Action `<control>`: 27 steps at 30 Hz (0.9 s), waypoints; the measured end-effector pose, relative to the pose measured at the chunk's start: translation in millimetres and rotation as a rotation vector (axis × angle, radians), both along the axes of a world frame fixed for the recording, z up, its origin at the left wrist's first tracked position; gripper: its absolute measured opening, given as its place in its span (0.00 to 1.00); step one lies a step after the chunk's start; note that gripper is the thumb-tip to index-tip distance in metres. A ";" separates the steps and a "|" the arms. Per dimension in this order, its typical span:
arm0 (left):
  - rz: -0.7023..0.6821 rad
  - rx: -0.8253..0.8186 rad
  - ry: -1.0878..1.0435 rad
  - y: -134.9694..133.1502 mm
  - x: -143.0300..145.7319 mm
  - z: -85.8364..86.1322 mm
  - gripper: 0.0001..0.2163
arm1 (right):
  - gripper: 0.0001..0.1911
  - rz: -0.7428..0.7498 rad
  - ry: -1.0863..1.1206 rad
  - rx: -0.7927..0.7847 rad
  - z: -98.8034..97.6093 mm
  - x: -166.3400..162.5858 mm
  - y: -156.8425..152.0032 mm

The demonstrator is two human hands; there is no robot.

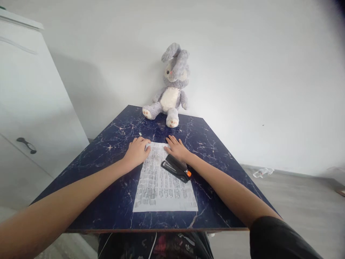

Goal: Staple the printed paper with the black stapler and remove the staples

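A printed sheet of paper (153,187) lies flat on the dark blue marbled table (107,201), its lines of text facing up. My left hand (137,153) rests palm down at the sheet's far left corner, thumb and forefinger apart beside the paper's edge. At the far right corner lies my right hand (176,148), flat with its fingers spread and the thumb over the paper. A black stapler (176,168) with an orange part at one end sits on the right half of the sheet, just below my right hand; neither hand grips it.
A grey plush rabbit (171,97) sits at the table's far end against the white wall (256,72). To the left stands a white cabinet (35,100) with a dark handle. Clear crumpled plastic (263,172) lies on the floor to the right.
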State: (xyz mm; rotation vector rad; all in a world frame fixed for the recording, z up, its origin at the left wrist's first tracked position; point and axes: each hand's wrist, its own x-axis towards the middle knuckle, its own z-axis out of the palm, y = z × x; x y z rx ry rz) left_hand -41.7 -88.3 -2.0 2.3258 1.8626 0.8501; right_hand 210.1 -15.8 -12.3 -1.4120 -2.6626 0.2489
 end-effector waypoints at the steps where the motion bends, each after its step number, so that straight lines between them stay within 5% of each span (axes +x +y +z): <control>1: -0.009 -0.024 0.046 -1.2 1.2 -0.8 0.15 | 0.40 -0.018 -0.009 0.001 0.3 9.3 0.4; 9: -0.088 -0.037 0.240 -7.2 9.8 -1.0 0.22 | 0.35 -0.099 0.061 0.082 -2.3 31.1 -2.6; 13: -0.130 -0.039 0.274 -7.2 14.7 -2.9 0.24 | 0.26 -0.056 0.242 0.148 22.8 33.9 -4.2; 16: -0.150 -0.053 0.239 -7.4 17.6 -4.1 0.23 | 0.28 -0.078 0.388 -0.036 59.3 50.0 -20.9; 18: -0.152 -0.064 0.212 -8.2 19.5 -5.0 0.21 | 0.32 0.065 0.391 -0.311 80.3 61.5 -42.8; 20: -0.106 -0.059 0.179 -9.8 21.8 -6.5 0.22 | 0.30 0.136 0.306 -0.348 90.2 69.2 -68.2; 24: -0.002 -0.062 0.107 -14.2 28.1 -9.5 0.26 | 0.24 0.188 0.207 -0.132 74.7 72.5 -99.8; 27: -0.059 -0.089 0.030 -15.8 32.6 -8.4 0.19 | 0.17 0.264 0.275 -0.122 55.1 71.3 -99.3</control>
